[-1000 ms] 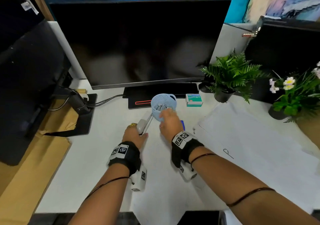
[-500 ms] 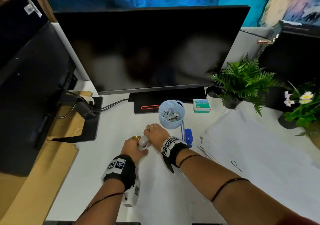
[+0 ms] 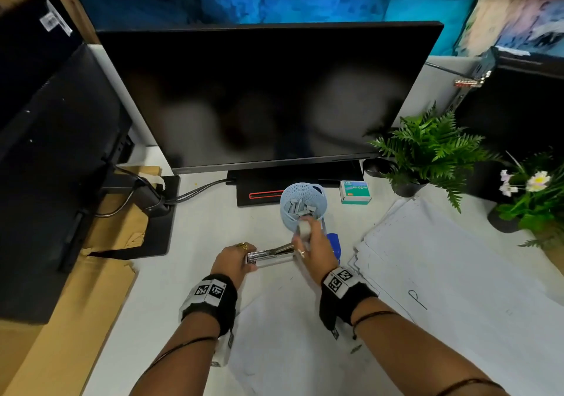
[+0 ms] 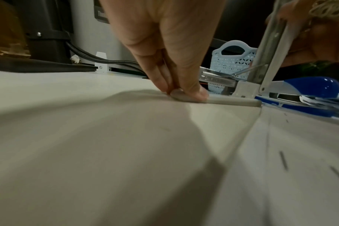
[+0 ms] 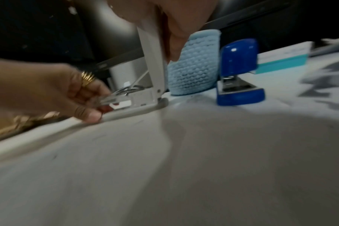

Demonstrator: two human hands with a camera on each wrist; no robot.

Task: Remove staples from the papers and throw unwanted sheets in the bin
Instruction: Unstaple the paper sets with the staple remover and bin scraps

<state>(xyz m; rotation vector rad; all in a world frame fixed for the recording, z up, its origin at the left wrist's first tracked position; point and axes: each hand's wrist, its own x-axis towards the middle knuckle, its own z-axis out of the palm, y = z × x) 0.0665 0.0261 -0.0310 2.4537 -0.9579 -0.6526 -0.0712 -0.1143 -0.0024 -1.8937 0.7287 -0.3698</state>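
A grey stapler (image 3: 271, 256) lies on the white desk with its metal staple channel exposed. My left hand (image 3: 248, 258) pinches the front end of its base (image 4: 234, 101) against the desk. My right hand (image 3: 305, 230) grips the stapler's lid (image 5: 151, 53) and holds it swung up, nearly upright. A light blue perforated basket (image 3: 302, 203) with several grey staple strips stands just behind the hands. A white sheet (image 3: 290, 334) lies under my wrists, and a stack of white papers (image 3: 442, 258) spreads to the right.
A blue stapler (image 3: 334, 241) stands right of my right hand, beside the basket. A green staple box (image 3: 355, 192) sits behind it. A large monitor (image 3: 268, 96) fills the back, potted plants (image 3: 427, 148) stand at the right, and brown cardboard (image 3: 61, 334) lies at the left.
My right hand left the basket and came back to the stapler. The stapler now lies flat on the desk with its lid swung up in my right hand.
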